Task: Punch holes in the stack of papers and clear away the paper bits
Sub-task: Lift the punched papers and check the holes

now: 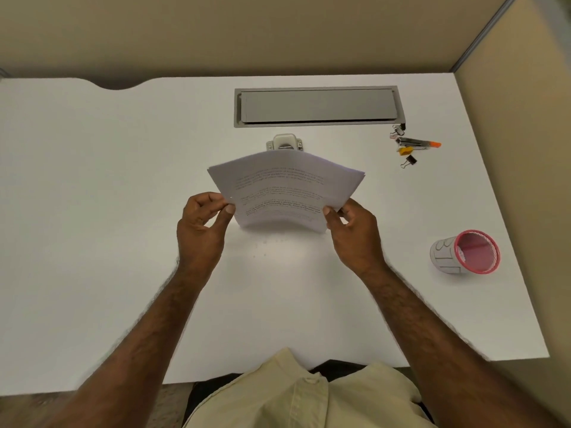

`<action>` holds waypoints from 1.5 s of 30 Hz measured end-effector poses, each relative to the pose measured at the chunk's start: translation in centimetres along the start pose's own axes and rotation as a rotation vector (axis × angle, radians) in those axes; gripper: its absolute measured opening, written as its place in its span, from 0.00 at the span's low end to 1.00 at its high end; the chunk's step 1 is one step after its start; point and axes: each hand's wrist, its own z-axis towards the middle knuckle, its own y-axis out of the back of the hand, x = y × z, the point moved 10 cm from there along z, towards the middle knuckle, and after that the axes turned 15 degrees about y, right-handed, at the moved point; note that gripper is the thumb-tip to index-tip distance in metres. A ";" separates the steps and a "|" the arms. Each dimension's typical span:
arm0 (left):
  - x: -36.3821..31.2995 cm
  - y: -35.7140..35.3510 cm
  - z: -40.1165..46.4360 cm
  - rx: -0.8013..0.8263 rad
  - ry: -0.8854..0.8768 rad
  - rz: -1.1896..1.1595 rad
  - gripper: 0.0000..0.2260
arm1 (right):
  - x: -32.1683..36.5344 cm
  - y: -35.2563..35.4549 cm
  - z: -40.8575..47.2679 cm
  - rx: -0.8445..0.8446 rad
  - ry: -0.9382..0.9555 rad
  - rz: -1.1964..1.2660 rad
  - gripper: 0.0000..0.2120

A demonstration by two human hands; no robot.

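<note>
White desk (92,211) fills most of what I can see, boxed in by tan partition walls, with a grey cable hatch (316,107) set into its far side. The person holds the stack of papers (285,186) lifted off the desk, bowed upward in the middle, the left hand (202,225) pinching its near left edge and the right hand (352,230) pinching its near right edge, thumbs on top. The far edge of the sheets meets the small white hole punch (285,143) and partly hides it, though whether they sit in its slot I cannot tell. I judge this the lining-up step: next comes seating the edge squarely in the punch and freeing a hand to press down. Faint specks, perhaps paper bits (265,247), dot the desk under the stack. To the right a pink mesh cup (466,253) lies tipped on its side, its mouth toward the person; it seems to hold a white scrap, likely the place for the bits. Binder clips (408,161) and a stapler (417,143) lie farther back.
</note>
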 end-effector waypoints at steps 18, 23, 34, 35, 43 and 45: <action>-4.0 -0.4 1.0 0.078 -0.034 -0.059 0.08 | 0.9 1.0 1.3 -0.053 0.086 -0.125 0.07; -5.7 0.0 2.0 0.086 -0.035 -0.046 0.09 | 2.4 1.4 3.2 -0.050 0.142 -0.169 0.05; -5.7 1.4 4.1 0.102 0.121 0.018 0.09 | 2.7 -0.7 7.1 0.118 -0.036 0.078 0.15; -5.3 1.6 4.2 0.104 0.143 0.022 0.09 | 2.5 -1.2 7.2 0.141 -0.061 0.099 0.15; -0.5 5.0 3.4 0.089 0.331 -0.031 0.04 | 1.4 -5.3 5.2 0.285 -0.245 0.158 0.16; 1.0 6.2 3.2 0.090 0.375 -0.052 0.04 | 1.4 -6.6 4.5 0.316 -0.272 0.158 0.16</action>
